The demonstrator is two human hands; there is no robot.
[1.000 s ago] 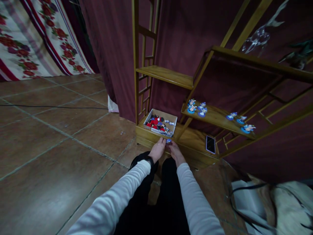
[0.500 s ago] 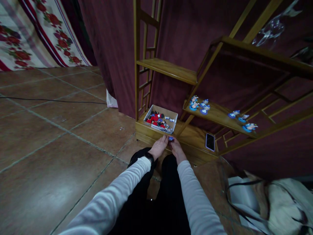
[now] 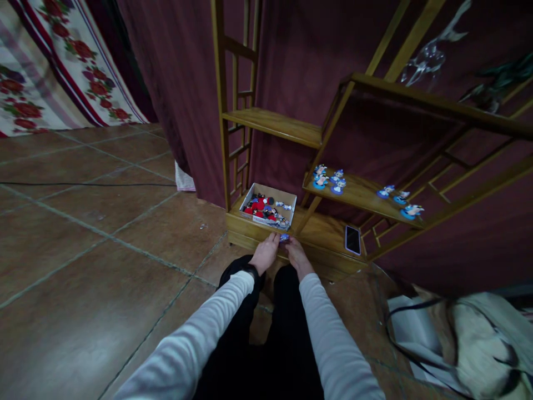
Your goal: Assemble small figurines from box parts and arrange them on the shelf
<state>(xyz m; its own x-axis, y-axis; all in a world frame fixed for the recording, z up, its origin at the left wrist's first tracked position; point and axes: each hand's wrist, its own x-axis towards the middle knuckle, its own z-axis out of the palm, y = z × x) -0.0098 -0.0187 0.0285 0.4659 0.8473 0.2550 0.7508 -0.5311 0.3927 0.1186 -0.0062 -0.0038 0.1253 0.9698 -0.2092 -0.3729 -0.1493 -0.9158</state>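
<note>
A small purple-blue figurine (image 3: 284,238) is held between my two hands, just in front of the shelf's lower edge. My left hand (image 3: 266,251) is closed on its left side, and my right hand (image 3: 296,253) grips it from the right. Its lower part is hidden by my fingers. Right behind my hands sits an open cardboard box (image 3: 249,200) holding several red, black and white figurines (image 3: 266,208). On the raised shelf to the right stand several blue-based figurines (image 3: 338,185), with another group (image 3: 411,211) farther right.
The wooden display shelf (image 3: 275,125) rises in front of me against a maroon curtain. A phone (image 3: 352,240) lies on its bottom board. Clear glass ornament (image 3: 428,58) stands on the upper right tier. A pale bag (image 3: 478,333) rests on the floor at right. A cable (image 3: 83,184) crosses the tiles.
The view has shifted a little, so the shelf sits farther left in the picture. Both hands stay together on the figurine, in front of the box.
</note>
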